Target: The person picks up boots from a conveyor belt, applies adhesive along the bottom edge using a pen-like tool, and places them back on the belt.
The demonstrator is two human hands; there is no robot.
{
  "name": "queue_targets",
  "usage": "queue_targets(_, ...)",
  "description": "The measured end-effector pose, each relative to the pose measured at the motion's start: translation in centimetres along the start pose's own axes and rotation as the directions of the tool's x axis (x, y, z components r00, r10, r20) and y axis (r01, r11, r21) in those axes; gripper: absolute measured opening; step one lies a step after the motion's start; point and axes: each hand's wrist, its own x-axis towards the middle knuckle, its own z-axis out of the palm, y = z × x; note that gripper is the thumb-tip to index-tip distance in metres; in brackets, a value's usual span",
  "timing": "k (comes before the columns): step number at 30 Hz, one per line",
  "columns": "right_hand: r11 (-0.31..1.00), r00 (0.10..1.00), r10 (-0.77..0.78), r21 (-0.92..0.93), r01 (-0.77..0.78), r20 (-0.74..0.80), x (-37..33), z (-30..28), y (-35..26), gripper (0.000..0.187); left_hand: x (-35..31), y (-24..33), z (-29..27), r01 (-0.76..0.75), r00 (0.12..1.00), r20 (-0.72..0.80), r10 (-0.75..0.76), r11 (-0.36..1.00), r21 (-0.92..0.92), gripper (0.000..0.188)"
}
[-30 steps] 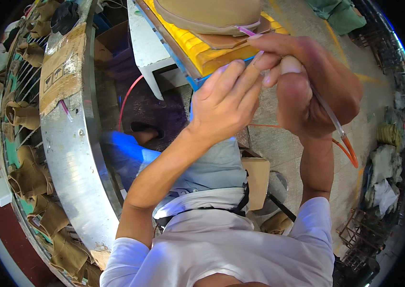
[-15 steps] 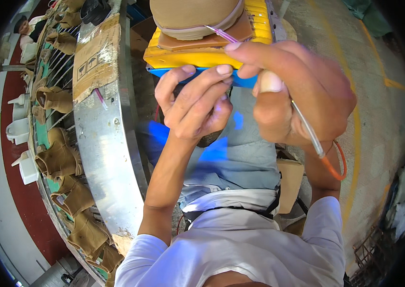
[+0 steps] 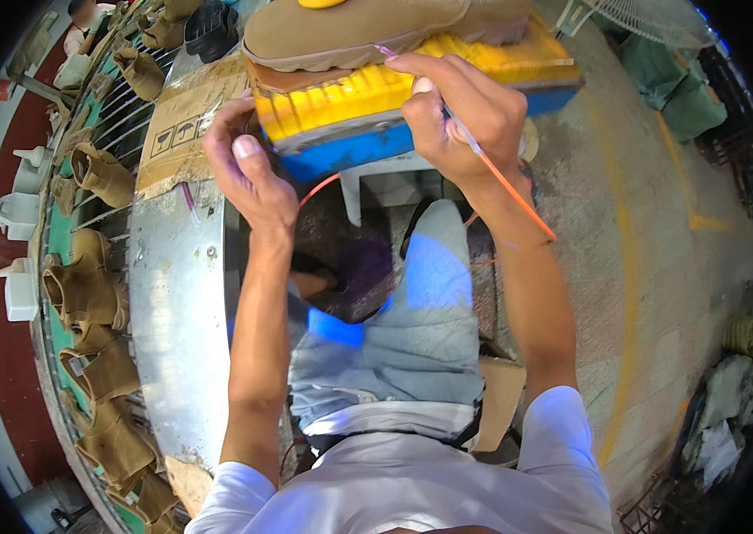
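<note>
Head view: right hand (image 3: 470, 111) pinches pen (image 3: 463, 130), shoe (image 3: 332, 31) beyond fingertips (image 3: 405, 63) seemingly part-done; left hand (image 3: 254, 173) half-curled, hold unclear

Decent open air between the left hand (image 3: 254, 182) and right hand (image 3: 473, 120), just in front of the yellow block (image 3: 336, 111). Left side's cramped tho, worktop (image 3: 176, 294) edge is right there. Right side's roomy above the floor (image 3: 590, 294), just dodge the orange tube (image 3: 516, 194) by the wrist.

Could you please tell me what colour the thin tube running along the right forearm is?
The thin tube is orange; it shows best in the head view.
</note>
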Motion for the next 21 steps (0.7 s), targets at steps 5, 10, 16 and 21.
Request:
queue_targets(5,0.988,0.997,-0.052,-0.143,0.06,0.063,0.8,-0.3,3.7,0.029,3.2,-0.9,0.2,0.055,0.992,0.102,-0.078,0.976,0.211,0.061)
queue_targets(10,0.966,0.984,-0.109,-0.216,0.139,0.143,0.6,-1.6,4.9,0.033,4.3,-0.7,0.9,-0.13,0.98,0.195,0.036,0.859,0.496,0.082)
queue_targets(16,0.961,0.98,-0.116,-0.231,0.152,0.161,0.0,-2.3,5.1,0.028,3.9,-1.5,1.0,-0.068,0.982,0.188,-0.025,0.878,0.474,0.095)
queue_targets(21,0.97,0.987,-0.094,-0.209,0.12,0.131,-0.6,-3.1,5.9,0.028,3.9,-1.8,0.8,-0.064,0.983,0.183,-0.031,0.868,0.492,0.095)
